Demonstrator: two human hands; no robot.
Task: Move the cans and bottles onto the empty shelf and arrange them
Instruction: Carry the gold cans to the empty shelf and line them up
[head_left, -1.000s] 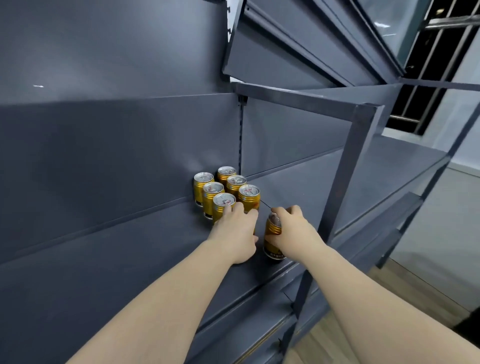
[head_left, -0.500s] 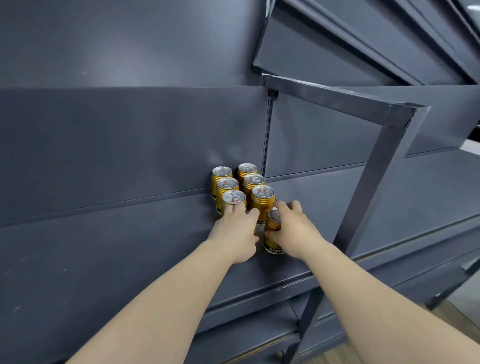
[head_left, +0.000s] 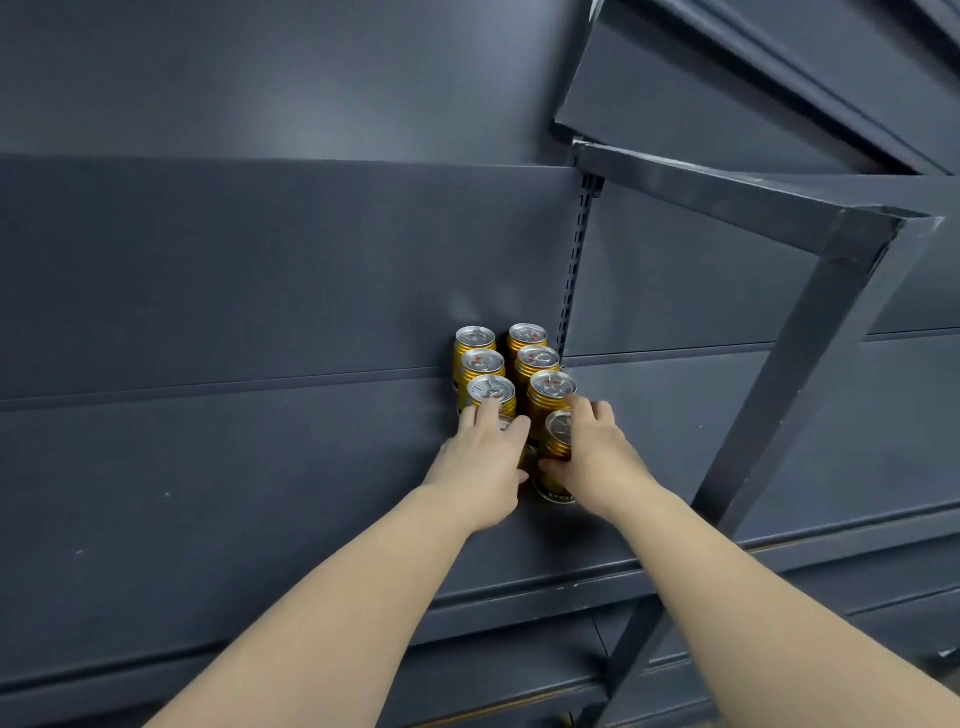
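Lining up two front cans in a double row on the dark shelf (head_left: 260, 493).
Left hand (head_left: 483, 462) curls over the mostly hidden front-left can (head_left: 508, 423); right hand (head_left: 595, 457) grips the front-right can (head_left: 558, 436). Six gold cans (head_left: 537, 358) stand at twelve o'clock of both hands. A hard shove could topple or skew them. The front-right can's dark label band at six o'clock is unreadable.

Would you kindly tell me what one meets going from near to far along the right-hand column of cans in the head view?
The front can, gripped by the right hand → second can → third can → rear can → back panel. The left hand grips the left column's front can, mostly hidden.
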